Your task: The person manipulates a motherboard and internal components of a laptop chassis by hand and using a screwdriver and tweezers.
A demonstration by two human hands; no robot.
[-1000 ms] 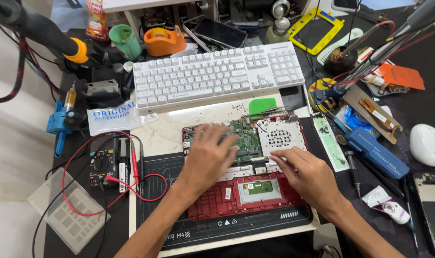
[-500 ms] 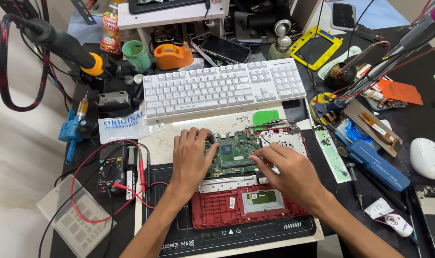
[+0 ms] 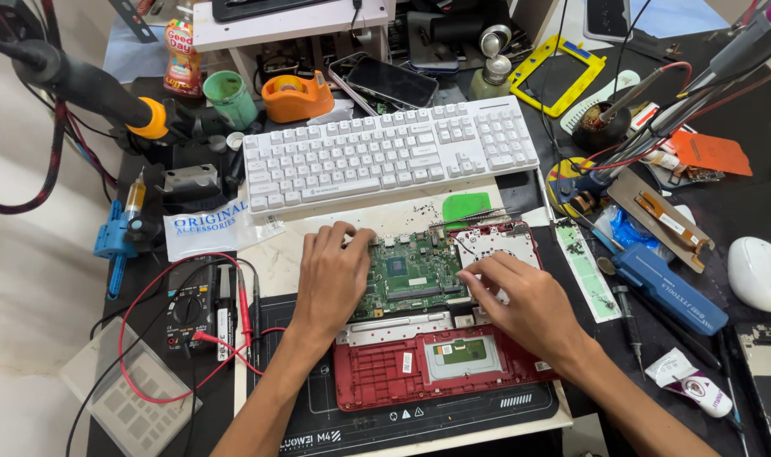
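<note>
Resting on green circuit board (image 3: 411, 272), left hand (image 3: 333, 279), right hand (image 3: 525, 300): fingers spread; cluttered dark workbench (image 3: 741, 203).

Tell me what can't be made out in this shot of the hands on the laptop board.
Head view only:
- Left edge of the green board: hidden under the left hand.
- Right hand fingertips: whether they pinch anything is too small to tell.
- Red laptop base: its right corner is covered by the right wrist.
- Phone at right: cut off by the frame edge.

Left hand (image 3: 332, 275) and right hand (image 3: 521, 298) on green circuit board (image 3: 413, 272), red laptop shell (image 3: 402, 372)
</note>
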